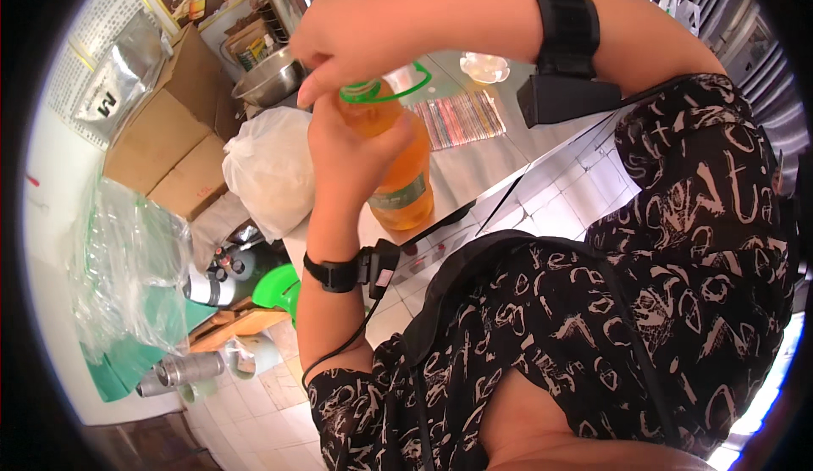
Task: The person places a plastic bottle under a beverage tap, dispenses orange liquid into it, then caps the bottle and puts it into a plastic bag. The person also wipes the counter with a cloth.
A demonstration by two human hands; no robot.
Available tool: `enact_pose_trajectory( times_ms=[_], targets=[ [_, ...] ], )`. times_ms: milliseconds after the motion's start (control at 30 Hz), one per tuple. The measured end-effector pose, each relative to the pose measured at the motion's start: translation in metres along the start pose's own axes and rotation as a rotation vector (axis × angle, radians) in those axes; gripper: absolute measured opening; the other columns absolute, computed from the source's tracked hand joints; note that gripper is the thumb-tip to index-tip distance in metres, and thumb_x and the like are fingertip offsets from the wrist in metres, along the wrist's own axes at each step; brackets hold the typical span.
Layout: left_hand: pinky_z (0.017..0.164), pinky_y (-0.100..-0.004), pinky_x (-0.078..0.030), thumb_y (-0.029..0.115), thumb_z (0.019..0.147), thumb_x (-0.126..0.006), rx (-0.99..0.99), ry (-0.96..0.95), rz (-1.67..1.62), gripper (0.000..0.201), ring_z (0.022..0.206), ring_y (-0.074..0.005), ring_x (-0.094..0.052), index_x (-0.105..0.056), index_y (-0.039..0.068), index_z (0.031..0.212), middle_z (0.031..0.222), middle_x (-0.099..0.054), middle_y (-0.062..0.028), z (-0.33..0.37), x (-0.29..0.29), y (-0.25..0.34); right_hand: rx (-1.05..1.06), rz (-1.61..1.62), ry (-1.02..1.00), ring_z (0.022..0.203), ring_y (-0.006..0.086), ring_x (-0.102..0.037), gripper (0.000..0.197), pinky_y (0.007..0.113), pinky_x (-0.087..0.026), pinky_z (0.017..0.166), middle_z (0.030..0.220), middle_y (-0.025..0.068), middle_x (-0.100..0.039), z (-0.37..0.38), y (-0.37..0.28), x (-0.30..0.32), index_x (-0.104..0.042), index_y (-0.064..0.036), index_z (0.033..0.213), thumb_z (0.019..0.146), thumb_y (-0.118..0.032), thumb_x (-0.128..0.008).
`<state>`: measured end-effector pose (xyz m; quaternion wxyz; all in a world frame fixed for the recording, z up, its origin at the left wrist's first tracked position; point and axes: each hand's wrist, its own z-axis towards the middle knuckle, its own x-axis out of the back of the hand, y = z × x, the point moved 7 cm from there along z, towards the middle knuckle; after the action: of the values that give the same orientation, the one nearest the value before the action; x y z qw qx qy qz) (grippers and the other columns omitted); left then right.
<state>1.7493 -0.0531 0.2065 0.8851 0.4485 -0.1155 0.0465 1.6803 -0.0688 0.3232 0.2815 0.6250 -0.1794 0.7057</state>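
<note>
A large clear bottle [405,204] of orange liquid, with a green neck and handle loop [421,80], stands slightly tilted at the near edge of the steel counter. My left hand [356,145] is wrapped round its upper part, thumb across the front. Over the bottle's top, my right hand [334,52] is closed with fingers curled and thumb pointing down. That hand covers the mouth of the bottle, so whatever is between its fingers is hidden. Black straps with small boxes sit on both my forearms.
Beside the bottle is a stuffed white plastic bag [271,166]. Thin colourful packets [461,119] lie in a row on the counter, near a small clear dish [484,68]. Cardboard boxes [161,149] and a metal bowl [269,80] are at the left. Below them hangs clear plastic wrapping [127,268].
</note>
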Motion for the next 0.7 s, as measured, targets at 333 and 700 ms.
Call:
enact_pose_trajectory(
  times_ms=[333, 700],
  targets=[
    [0.092, -0.0336, -0.052, 0.003, 0.073, -0.077, -0.011, -0.092, -0.110, 0.052, 0.101, -0.0189, -0.065, -0.054, -0.002, 0.119, 0.107, -0.066, -0.0080, 0.015, -0.011, -0.008, 0.019, 0.042, 0.023, 0.075, 0.0374, -0.065, 0.039, 0.049, -0.051, 0.067, 0.075, 0.0146, -0.066, -0.005, 0.016, -0.002, -0.066, -0.0042, 0.086, 0.094, -0.042, -0.060],
    [0.086, -0.0350, -0.054, 0.024, 0.066, -0.085, -0.013, 0.029, 0.020, 0.062, 0.096, -0.0230, -0.070, -0.058, -0.001, 0.117, 0.106, -0.070, -0.0124, 0.025, -0.028, -0.011, -0.139, -0.100, -0.070, 0.077, 0.0365, -0.067, 0.041, 0.048, -0.053, 0.068, 0.081, 0.0135, -0.071, -0.012, 0.041, -0.020, -0.071, -0.0049, 0.081, 0.094, -0.037, -0.049]
  ],
)
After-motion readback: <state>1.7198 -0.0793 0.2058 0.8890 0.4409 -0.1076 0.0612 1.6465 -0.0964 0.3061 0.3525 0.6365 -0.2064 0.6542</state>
